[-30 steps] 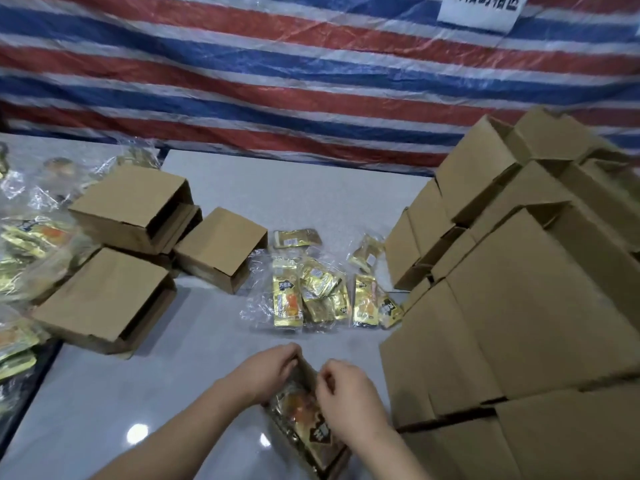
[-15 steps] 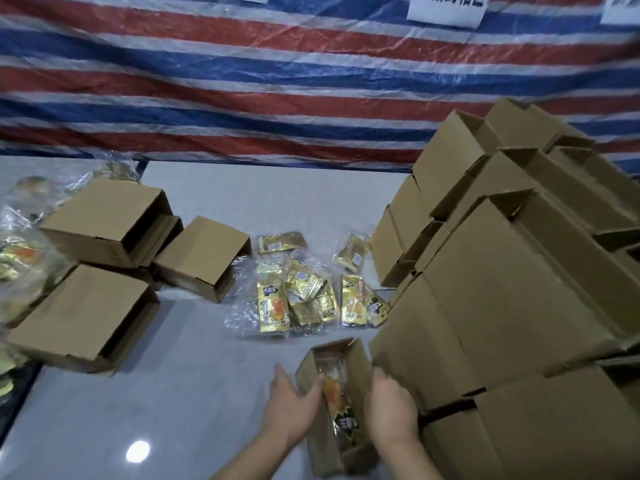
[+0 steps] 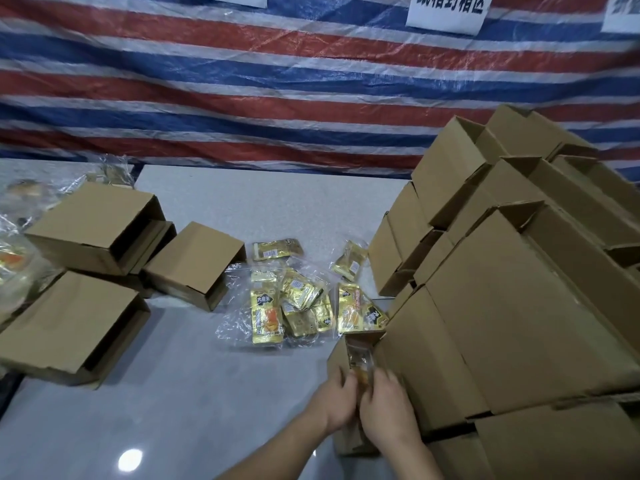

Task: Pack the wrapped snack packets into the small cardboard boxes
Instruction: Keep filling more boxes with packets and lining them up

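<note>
A small open cardboard box (image 3: pixel 341 355) stands on the grey table right against the big stack of boxes, with a gold snack packet (image 3: pixel 360 358) lying inside it. My left hand (image 3: pixel 334 401) grips the box's left side. My right hand (image 3: pixel 388 408) holds its right side, fingers curled over the opening; both hands hide the box's near half. Farther back, a loose heap of gold wrapped packets (image 3: pixel 298 299) lies in clear plastic in the middle of the table.
A tall stack of cardboard boxes (image 3: pixel 512 289) fills the right. Three boxes (image 3: pixel 93 226) lie on their sides at the left, beside bags of packets (image 3: pixel 14 258). A striped tarp (image 3: pixel 277 81) hangs behind the grey table (image 3: pixel 173 393).
Both hands have slid the box with the packet to the right, up against the stack. The camera has tilted upward and to the left.
</note>
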Demonstrator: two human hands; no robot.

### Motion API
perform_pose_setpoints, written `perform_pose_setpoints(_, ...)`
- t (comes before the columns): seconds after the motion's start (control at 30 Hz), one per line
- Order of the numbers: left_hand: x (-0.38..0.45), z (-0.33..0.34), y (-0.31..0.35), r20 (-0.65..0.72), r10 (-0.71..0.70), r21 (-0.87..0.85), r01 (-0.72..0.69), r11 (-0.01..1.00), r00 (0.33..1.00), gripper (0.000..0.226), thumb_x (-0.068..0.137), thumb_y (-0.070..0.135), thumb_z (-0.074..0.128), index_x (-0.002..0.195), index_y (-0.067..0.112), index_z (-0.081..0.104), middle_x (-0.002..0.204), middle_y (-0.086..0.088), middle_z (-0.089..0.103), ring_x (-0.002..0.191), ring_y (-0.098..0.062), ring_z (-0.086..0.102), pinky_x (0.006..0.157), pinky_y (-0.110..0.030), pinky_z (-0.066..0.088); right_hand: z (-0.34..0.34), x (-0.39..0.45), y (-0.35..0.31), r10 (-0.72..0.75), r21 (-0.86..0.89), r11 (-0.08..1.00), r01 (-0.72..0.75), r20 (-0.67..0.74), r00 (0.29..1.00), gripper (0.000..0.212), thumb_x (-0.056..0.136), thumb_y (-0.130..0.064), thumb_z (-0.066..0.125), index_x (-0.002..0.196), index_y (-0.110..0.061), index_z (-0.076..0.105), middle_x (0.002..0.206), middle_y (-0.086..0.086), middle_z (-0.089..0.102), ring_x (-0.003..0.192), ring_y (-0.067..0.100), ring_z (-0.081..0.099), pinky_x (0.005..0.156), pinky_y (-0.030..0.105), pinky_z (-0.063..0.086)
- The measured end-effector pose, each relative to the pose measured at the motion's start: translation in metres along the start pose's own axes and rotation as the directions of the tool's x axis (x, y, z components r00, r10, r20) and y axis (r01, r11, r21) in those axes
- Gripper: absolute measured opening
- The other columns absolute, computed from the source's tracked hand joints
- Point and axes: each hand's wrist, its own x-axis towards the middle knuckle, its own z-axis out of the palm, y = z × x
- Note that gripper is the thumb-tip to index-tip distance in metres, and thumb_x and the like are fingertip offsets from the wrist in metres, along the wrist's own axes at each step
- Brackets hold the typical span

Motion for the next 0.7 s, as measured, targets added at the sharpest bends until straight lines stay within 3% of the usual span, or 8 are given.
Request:
perform_pose_setpoints(0.17, -0.005, -0.015, -0.01, 0.042, 0.056, 0.065, -0.058, 0.996, 0.998, 0.065, 0.1, 0.062, 0.026, 0.149, 0.022, 0.04, 0.151, -0.007, 0.047, 0.136, -0.025, 0.046, 0.109, -0.031, 0.036, -0.002, 0.002, 0.013, 0.101, 0.006, 0.995, -0.102, 0.007, 0.995, 0.028, 0.096, -0.024, 0.048, 0.119, -0.013, 0.057, 0.121, 0.009, 0.058, 0.116, 0.027, 0.054, 0.095, 0.034, 0.042)
perform_pose_setpoints(0.23, -0.006, -0.047, -0.025, -0.092, 0.095, 0.11, -0.084, 0.99, 0.991, 0.059, 0.102, 0.054, 0.036, 0.149, 0.019, 0.04, 0.15, -0.004, 0.049, 0.134, -0.02, 0.048, 0.107, -0.027, 0.037, -0.003, 0.004, 0.013, 0.125, 0.044, 0.991, -0.123, -0.034, 0.992, 0.027, 0.095, -0.024, 0.051, 0.117, -0.012, 0.059, 0.118, 0.01, 0.058, 0.112, 0.028, 0.055, 0.09, 0.034, 0.044)
perform_pose_setpoints(0.3, -0.005, -0.102, -0.045, -0.313, 0.157, 0.23, -0.086, 0.969, 0.937, 0.048, 0.102, 0.042, 0.045, 0.142, 0.017, 0.048, 0.143, -0.004, 0.054, 0.128, -0.02, 0.052, 0.101, -0.027, 0.04, -0.005, 0.008, 0.005, 0.119, 0.093, 0.989, -0.114, -0.056, 0.991, 0.031, 0.094, -0.02, 0.055, 0.124, -0.01, 0.059, 0.12, 0.012, 0.057, 0.114, 0.031, 0.055, 0.088, 0.035, 0.043)
perform_pose_setpoints(0.37, -0.008, -0.17, -0.067, -0.531, 0.211, 0.372, 0.003, 0.928, 0.82, 0.044, 0.1, 0.034, 0.049, 0.138, 0.012, 0.051, 0.139, -0.007, 0.055, 0.126, -0.025, 0.052, 0.101, -0.031, 0.039, -0.004, 0.014, -0.009, 0.104, 0.145, 0.985, -0.094, -0.061, 0.993, 0.036, 0.091, -0.013, 0.058, 0.127, -0.009, 0.06, 0.124, 0.016, 0.057, 0.117, 0.034, 0.054, 0.088, 0.036, 0.043)
perform_pose_setpoints(0.43, -0.011, -0.238, -0.092, -0.683, 0.235, 0.497, 0.204, 0.843, 0.692, 0.052, 0.095, 0.036, 0.054, 0.139, 0.008, 0.047, 0.14, -0.014, 0.051, 0.126, -0.031, 0.049, 0.104, -0.039, 0.038, -0.002, 0.019, -0.024, 0.096, 0.188, 0.979, -0.081, -0.072, 0.993, 0.036, 0.088, -0.007, 0.061, 0.124, -0.006, 0.062, 0.123, 0.019, 0.058, 0.115, 0.035, 0.055, 0.089, 0.038, 0.042)
perform_pose_setpoints(0.47, -0.012, -0.269, -0.106, -0.727, 0.193, 0.515, 0.338, 0.788, 0.659, 0.063, 0.093, 0.042, 0.055, 0.143, 0.009, 0.04, 0.146, -0.016, 0.044, 0.132, -0.033, 0.044, 0.108, -0.043, 0.035, 0.0, 0.022, -0.03, 0.09, 0.202, 0.977, -0.071, -0.084, 0.992, 0.036, 0.087, -0.005, 0.062, 0.123, -0.004, 0.063, 0.124, 0.021, 0.059, 0.115, 0.036, 0.056, 0.09, 0.038, 0.042)
perform_pose_setpoints(0.57, -0.019, -0.329, -0.148, -0.759, -0.053, 0.478, 0.61, 0.632, 0.649, 0.097, 0.084, 0.056, 0.062, 0.155, 0.013, 0.011, 0.161, -0.017, 0.016, 0.147, -0.036, 0.021, 0.115, -0.052, 0.025, 0.006, 0.026, -0.051, 0.065, 0.2, 0.979, -0.042, -0.106, 0.992, 0.037, 0.084, -0.004, 0.067, 0.121, -0.002, 0.066, 0.128, 0.021, 0.059, 0.117, 0.038, 0.056, 0.094, 0.039, 0.042)
perform_pose_setpoints(0.7, -0.021, -0.358, -0.185, -0.711, -0.162, 0.468, 0.633, 0.616, 0.684, 0.107, 0.083, 0.032, 0.073, 0.156, 0.015, -0.003, 0.164, -0.015, -0.001, 0.151, -0.039, 0.004, 0.116, -0.061, 0.023, 0.021, 0.03, -0.085, -0.043, 0.081, 0.995, 0.057, -0.163, 0.986, 0.027, 0.079, -0.006, 0.073, 0.106, -0.004, 0.073, 0.114, 0.019, 0.068, 0.105, 0.039, 0.063, 0.095, 0.046, 0.045)
